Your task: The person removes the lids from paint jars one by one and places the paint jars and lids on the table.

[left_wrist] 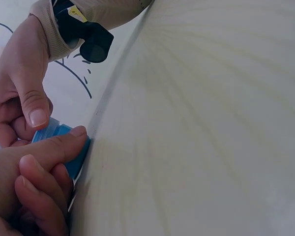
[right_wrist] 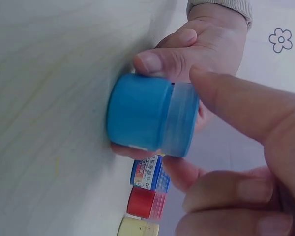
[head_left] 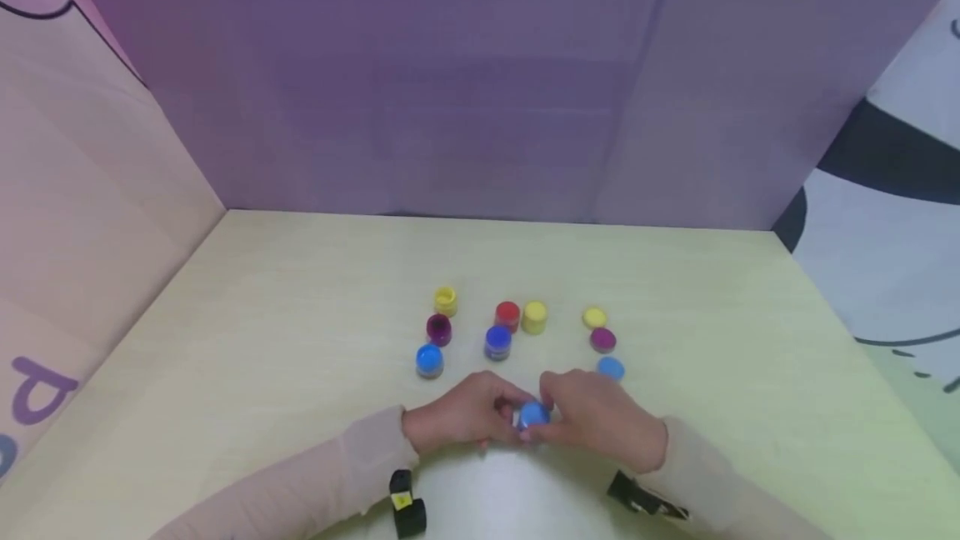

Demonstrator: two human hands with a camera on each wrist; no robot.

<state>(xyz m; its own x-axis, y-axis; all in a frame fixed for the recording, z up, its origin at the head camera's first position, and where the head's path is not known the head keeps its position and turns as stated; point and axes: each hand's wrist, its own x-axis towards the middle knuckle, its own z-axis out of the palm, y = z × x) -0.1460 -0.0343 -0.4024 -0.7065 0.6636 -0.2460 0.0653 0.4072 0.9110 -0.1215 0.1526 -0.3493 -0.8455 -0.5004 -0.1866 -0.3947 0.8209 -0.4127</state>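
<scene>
A small light-blue paint jar (head_left: 533, 415) stands between both hands near the front of the table. My left hand (head_left: 472, 411) grips its body from the left; the right wrist view shows that thumb against the blue side (right_wrist: 137, 110). From the right, the thumb and fingers of my right hand (head_left: 603, 419) pinch the jar's translucent lid (right_wrist: 181, 120), which sits on the jar. In the left wrist view the jar (left_wrist: 78, 164) is partly covered by fingers.
Behind the hands stand closed dark-blue (head_left: 498, 343), red (head_left: 507, 315) and yellow (head_left: 534, 317) jars. Leftward are an open yellow jar (head_left: 446, 303), a purple jar (head_left: 438, 330) and another blue one (head_left: 430, 362). Yellow (head_left: 595, 317), purple (head_left: 602, 340) and blue (head_left: 611, 368) lids lie rightward.
</scene>
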